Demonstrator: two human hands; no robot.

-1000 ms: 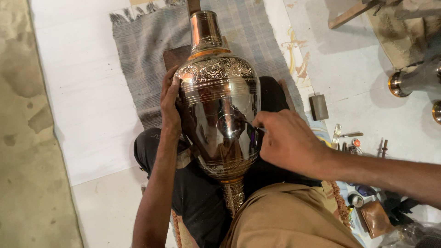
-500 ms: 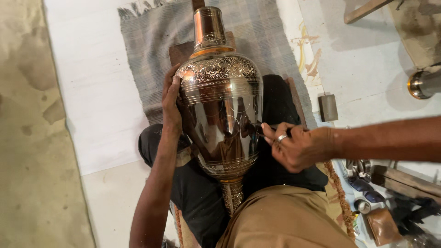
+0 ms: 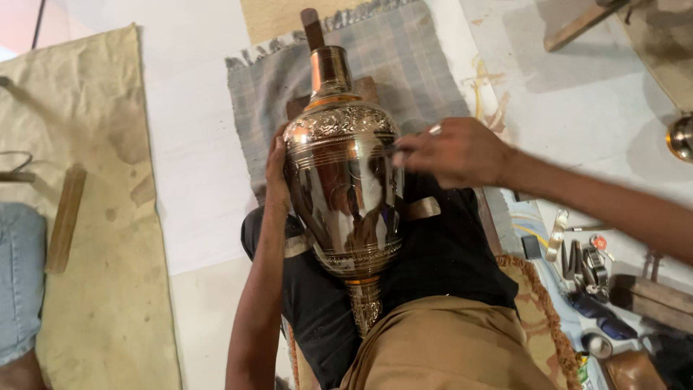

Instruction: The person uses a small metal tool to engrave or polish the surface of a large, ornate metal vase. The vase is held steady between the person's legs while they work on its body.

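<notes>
right hand [image 3: 455,152] has lifted to vase [image 3: 346,188] shoulder, tool gone

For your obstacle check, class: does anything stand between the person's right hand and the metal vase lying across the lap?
Nothing visible does. The right hand hovers at the vase, fingertips at its right shoulder with no object between. The left hand already rests against the vase's other side.
</notes>
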